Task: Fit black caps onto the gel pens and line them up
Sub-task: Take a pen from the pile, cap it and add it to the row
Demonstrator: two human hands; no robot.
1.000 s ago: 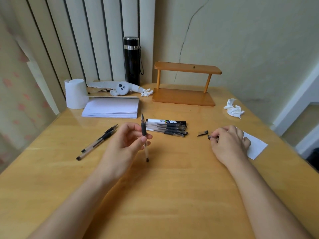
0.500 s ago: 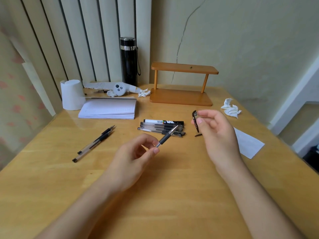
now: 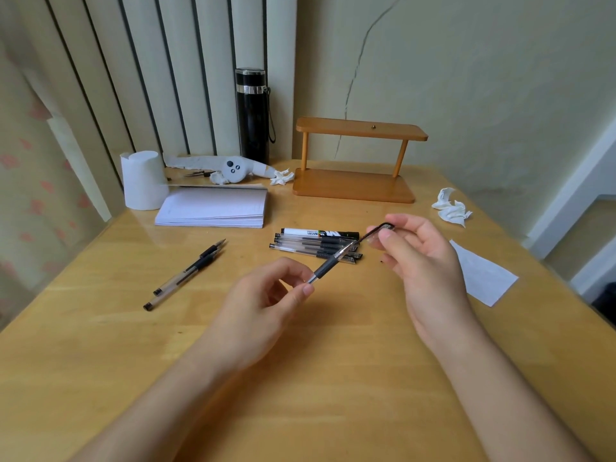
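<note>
My left hand [image 3: 266, 298] pinches an uncapped gel pen [image 3: 328, 263] by its barrel, tip pointing up and to the right. My right hand [image 3: 423, 261] holds a black cap [image 3: 378, 230] between thumb and fingers, with its open end right at the pen's tip. Behind them, several capped gel pens [image 3: 313, 246] lie side by side in a row on the wooden table [image 3: 300, 378]. Two uncapped pens [image 3: 186, 276] lie together at the left, tips pointing away from me.
A stack of white paper [image 3: 213, 208], a paper roll [image 3: 141, 180] and a black flask [image 3: 252, 115] stand at the back left. A wooden shelf [image 3: 356, 161] sits at the back. Crumpled tissue [image 3: 450, 208] and a white paper sheet [image 3: 483, 278] lie to the right.
My right hand picked a cap off the table and carried it left to the pen's tip. My left hand tilted the pen from upright to pointing right.
</note>
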